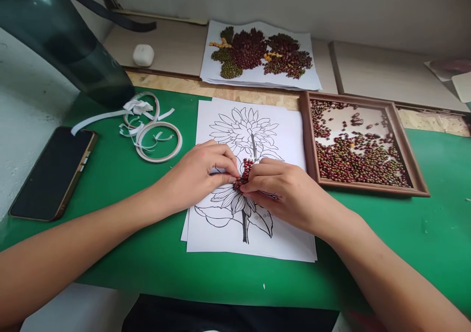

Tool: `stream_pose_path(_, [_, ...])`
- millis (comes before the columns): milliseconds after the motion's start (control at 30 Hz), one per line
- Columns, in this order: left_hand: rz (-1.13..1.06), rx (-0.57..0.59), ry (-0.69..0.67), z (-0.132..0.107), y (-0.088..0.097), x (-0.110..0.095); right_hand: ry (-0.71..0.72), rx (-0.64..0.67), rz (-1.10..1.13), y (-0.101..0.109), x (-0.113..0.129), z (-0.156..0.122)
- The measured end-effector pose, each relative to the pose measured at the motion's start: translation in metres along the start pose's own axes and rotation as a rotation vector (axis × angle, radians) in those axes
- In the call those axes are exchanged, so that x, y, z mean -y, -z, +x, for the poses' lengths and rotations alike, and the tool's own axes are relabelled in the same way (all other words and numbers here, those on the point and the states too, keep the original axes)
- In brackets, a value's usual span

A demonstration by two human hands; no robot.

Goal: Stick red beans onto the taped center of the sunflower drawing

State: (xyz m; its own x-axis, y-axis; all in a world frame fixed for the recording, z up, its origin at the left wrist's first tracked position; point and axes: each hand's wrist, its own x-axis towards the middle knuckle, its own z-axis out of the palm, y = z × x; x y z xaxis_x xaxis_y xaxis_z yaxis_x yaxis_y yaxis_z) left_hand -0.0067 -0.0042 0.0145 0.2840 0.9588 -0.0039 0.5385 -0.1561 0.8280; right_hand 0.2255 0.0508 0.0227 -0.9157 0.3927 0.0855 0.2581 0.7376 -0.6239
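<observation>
A line drawing of two sunflowers (224,226) on white paper lies on top of other sheets. Small red beans (247,166) cover part of the lower flower's centre. My left hand (206,175) comes in from the left, thumb and forefinger pinched together at the edge of the beans. From the right, my right hand (283,187) also pinches, its fingertips touching the same patch. Whatever sits between the fingertips of either hand is too small or hidden to make out.
A brown framed tray (368,187) of mixed red and green beans stands right. Left are tape rolls (159,143) with curled strips, a phone (51,172) and a dark bottle (69,42). Behind lie a bean-covered picture (257,77) and a small white case (143,55).
</observation>
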Motion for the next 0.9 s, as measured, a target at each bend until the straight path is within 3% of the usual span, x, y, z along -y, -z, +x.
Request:
stream_pose_path(467, [0.060, 0.046, -0.079, -0.001, 0.004, 0.003, 0.018, -0.016, 0.039, -0.001, -0.003, -0.001])
stream_pose_path(700, [0.030, 0.051, -0.014, -0.005, 0.009, 0.001, 0.023, -0.021, 0.058, -0.001, -0.005, -0.002])
stream_pose_path(900, [0.087, 0.075, -0.061, -0.005, 0.012, 0.003, 0.037, -0.056, 0.084, -0.001, -0.006, -0.001])
